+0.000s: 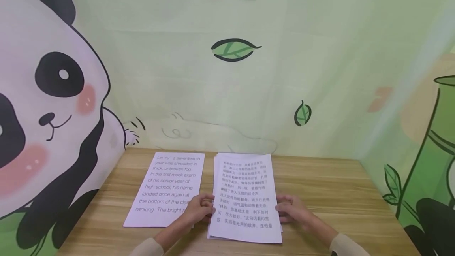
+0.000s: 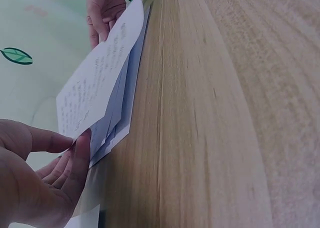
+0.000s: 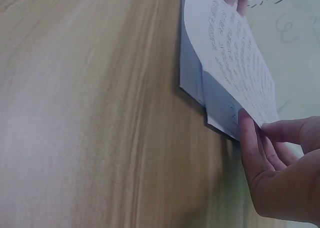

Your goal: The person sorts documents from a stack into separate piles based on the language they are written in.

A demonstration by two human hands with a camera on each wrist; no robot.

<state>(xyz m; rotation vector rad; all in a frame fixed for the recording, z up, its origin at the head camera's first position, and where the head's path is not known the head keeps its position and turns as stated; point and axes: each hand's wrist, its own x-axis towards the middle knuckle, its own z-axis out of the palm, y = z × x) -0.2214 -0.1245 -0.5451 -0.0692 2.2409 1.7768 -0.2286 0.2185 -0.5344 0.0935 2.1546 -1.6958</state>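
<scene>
A white sheet of paper (image 1: 245,196) printed with Chinese characters is held between both hands at the middle of the table. My left hand (image 1: 200,208) pinches its left edge between thumb and fingers. On the opposite edge, the right hand (image 1: 294,209) does the same. Both wrist views show this sheet raised and slightly bowed above a stack of paper (image 2: 116,115), whose edges lie unevenly. The right thumb lies on the printed face, with fingers behind the sheet (image 3: 235,63). Left of the stack lies a sheet with large English text (image 1: 161,189), partly covered by the left hand.
The wooden table (image 1: 320,185) carries the papers, and its grain shows to the right of the stack. Behind it hangs a pale green cloth backdrop (image 1: 170,70) with a printed panda (image 1: 53,82), leaves and bamboo.
</scene>
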